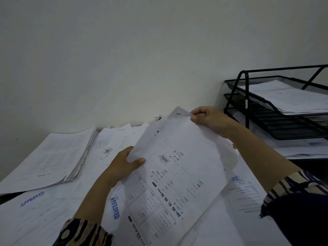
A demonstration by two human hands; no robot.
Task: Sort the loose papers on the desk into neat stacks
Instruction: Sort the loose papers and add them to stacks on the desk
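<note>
While loose papers (44,215) cover the desk, the left hand (122,166) at nine o'clock and right hand (211,119) at one o'clock pinch a printed sheet (179,167) — lifted, likely for sorting.

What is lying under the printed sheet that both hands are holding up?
Under the held sheet lie more loose papers, one with a blue APPROVED stamp showing at its left edge. The sheet hides the papers directly beneath it, and the desk itself.
</note>
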